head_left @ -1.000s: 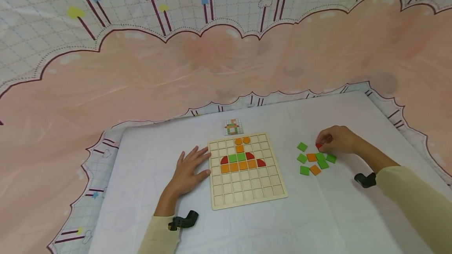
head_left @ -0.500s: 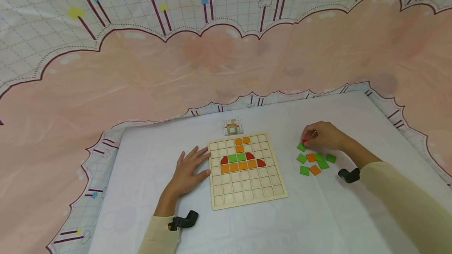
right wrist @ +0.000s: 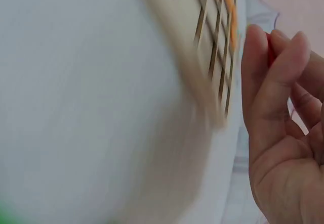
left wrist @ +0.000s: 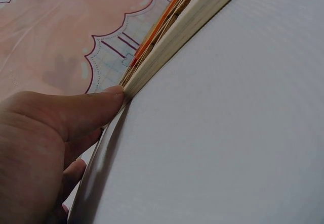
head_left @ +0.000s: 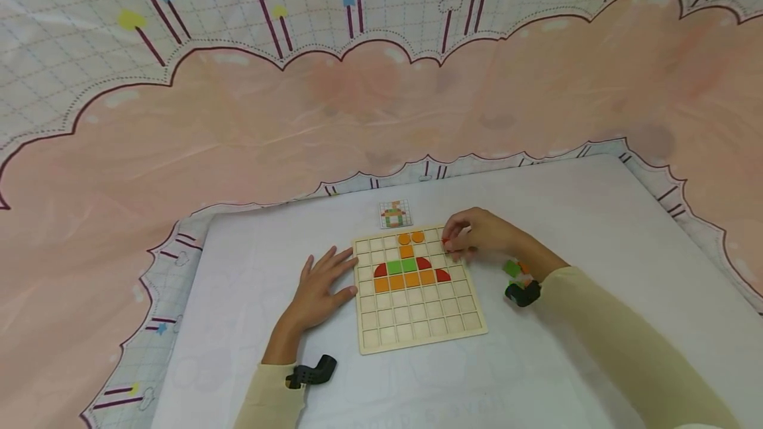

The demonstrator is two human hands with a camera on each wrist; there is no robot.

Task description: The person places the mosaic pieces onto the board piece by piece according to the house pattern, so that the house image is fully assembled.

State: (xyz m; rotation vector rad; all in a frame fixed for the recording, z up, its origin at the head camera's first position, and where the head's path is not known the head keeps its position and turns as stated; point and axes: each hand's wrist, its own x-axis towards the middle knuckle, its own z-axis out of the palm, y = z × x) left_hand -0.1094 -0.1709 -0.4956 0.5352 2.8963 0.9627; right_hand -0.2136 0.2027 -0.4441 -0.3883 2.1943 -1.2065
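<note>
A square wooden grid board (head_left: pixel 422 320) lies on the white table, with orange, green and red tiles set in its upper cells. My left hand (head_left: pixel 320 291) is spread flat at the board's left edge; in the left wrist view the thumb (left wrist: pixel 96 110) touches the board's side. Over the board's upper right corner, my right hand (head_left: pixel 479 232) pinches a small red tile (right wrist: pixel 271 50) between thumb and fingertips. Most of that tile is hidden by the fingers. A red quarter-round tile (head_left: pixel 442 275) sits in the board at the right end of the orange row.
Behind the board lies a small printed pattern card (head_left: pixel 395 214). Loose green tiles (head_left: pixel 511 267) and orange ones lie to the right, partly covered by my right forearm and its black wrist camera (head_left: pixel 523 294). A patterned cloth (head_left: pixel 357 111) hangs behind the table.
My right hand has moved left from the loose tiles to the board's upper right corner, carrying the red tile. My left hand has stayed at the board's edge.
</note>
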